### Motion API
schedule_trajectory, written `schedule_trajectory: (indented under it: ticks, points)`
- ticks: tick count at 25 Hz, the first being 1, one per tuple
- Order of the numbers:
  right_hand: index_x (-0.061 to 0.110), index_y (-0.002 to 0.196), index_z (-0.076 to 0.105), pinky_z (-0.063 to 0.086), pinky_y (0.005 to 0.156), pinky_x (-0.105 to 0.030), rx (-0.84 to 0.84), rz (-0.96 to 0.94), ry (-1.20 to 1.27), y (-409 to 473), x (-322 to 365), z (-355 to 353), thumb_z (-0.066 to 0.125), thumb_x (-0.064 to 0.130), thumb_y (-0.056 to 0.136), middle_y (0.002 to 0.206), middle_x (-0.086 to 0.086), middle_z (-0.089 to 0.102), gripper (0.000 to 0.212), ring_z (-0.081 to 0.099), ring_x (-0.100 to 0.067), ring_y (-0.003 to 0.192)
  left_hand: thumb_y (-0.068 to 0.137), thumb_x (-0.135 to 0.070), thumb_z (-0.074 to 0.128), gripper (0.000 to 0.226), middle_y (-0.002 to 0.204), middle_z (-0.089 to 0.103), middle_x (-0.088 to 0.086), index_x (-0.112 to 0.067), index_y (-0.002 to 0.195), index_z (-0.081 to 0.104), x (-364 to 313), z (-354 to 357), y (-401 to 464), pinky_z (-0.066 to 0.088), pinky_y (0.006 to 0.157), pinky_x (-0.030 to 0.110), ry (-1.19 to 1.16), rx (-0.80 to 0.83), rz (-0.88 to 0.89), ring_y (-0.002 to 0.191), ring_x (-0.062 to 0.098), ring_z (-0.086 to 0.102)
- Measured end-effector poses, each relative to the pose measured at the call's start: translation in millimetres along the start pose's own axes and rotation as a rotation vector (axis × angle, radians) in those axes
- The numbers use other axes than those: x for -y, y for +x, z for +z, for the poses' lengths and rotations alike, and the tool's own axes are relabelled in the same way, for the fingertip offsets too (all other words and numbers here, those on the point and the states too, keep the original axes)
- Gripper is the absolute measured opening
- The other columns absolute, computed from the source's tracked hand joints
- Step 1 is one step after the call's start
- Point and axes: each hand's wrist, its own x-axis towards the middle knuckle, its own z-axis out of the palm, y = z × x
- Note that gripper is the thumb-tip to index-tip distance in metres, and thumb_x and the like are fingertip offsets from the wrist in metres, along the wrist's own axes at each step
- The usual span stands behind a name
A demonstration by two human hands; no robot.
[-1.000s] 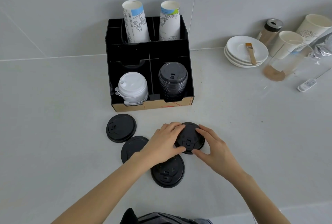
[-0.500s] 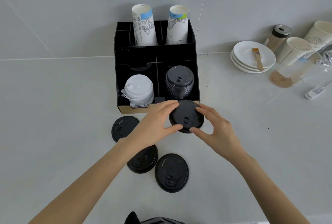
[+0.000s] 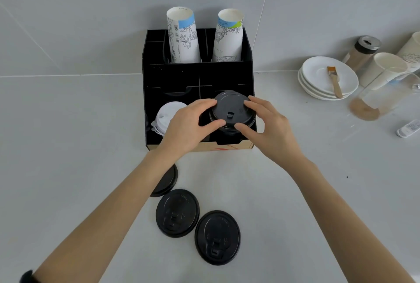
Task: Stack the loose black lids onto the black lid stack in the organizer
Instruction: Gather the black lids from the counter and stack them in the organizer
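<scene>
A black lid (image 3: pixel 230 109) is held between my left hand (image 3: pixel 189 124) and my right hand (image 3: pixel 269 127), directly over the black lid stack (image 3: pixel 229 131) in the front right compartment of the black organizer (image 3: pixel 197 70). The stack is mostly hidden under the held lid, so I cannot tell whether they touch. Three loose black lids lie on the counter in front of the organizer: one (image 3: pixel 167 180) half hidden under my left forearm, one (image 3: pixel 177 213) in the middle, one (image 3: pixel 217 237) nearest me.
White lids (image 3: pixel 166 115) fill the organizer's front left compartment, and two paper cup stacks (image 3: pixel 183 36) stand at its back. To the right sit white saucers (image 3: pixel 327 78) with a brush, a shaker jar (image 3: pixel 362 52), paper cups (image 3: pixel 386 68) and a clear pitcher (image 3: pixel 377 98).
Both hands lifted the black lid off the counter and carried it forward over the organizer's black lid stack. The view shifted closer to the organizer.
</scene>
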Motion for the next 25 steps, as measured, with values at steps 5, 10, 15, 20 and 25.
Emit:
schedule_trajectory:
  ticks: [5,10,15,20,25]
  points:
    - [0.011,0.126,0.045,0.019,0.094,-0.005,0.029,0.016,-0.029,24,-7,8,0.064,0.022,0.080,0.141,-0.005,0.041,0.051,0.040,-0.017,0.127,0.080,-0.025,0.062,0.050,0.134,0.051,0.008,-0.011,0.125,0.045,12,3,20,0.030,0.100,0.022,-0.015,0.012,-0.027,0.124,0.020,0.045]
    - [0.011,0.129,0.041,0.020,0.094,-0.008,0.081,0.056,-0.051,36,-16,15,0.061,0.024,0.082,0.143,-0.004,0.037,0.053,0.037,-0.017,0.129,0.081,-0.023,0.062,0.050,0.134,0.050,0.009,-0.010,0.125,0.045,21,11,32,0.031,0.101,0.023,-0.012,0.017,-0.038,0.125,0.020,0.044]
    - [0.010,0.132,0.035,0.022,0.106,-0.024,0.126,0.065,-0.127,40,-20,17,0.056,0.026,0.085,0.146,-0.006,0.033,0.054,0.026,-0.019,0.135,0.080,-0.024,0.062,0.049,0.134,0.051,0.009,-0.011,0.124,0.046,24,20,37,0.037,0.102,0.030,-0.025,0.020,-0.046,0.124,0.020,0.046]
    - [0.009,0.134,0.031,0.022,0.111,-0.038,0.127,0.090,-0.146,35,-20,21,0.053,0.024,0.087,0.148,-0.008,0.029,0.055,0.019,-0.023,0.136,0.081,-0.024,0.061,0.049,0.135,0.050,0.008,-0.011,0.125,0.045,22,24,37,0.036,0.102,0.029,-0.021,0.027,-0.041,0.125,0.020,0.044]
    - [0.011,0.136,0.029,0.023,0.109,-0.032,0.121,0.111,-0.118,30,-23,25,0.056,0.023,0.085,0.149,-0.005,0.025,0.058,0.019,-0.023,0.135,0.081,-0.022,0.061,0.049,0.137,0.048,0.008,-0.010,0.126,0.044,24,27,32,0.037,0.103,0.030,-0.002,0.018,-0.037,0.125,0.020,0.044]
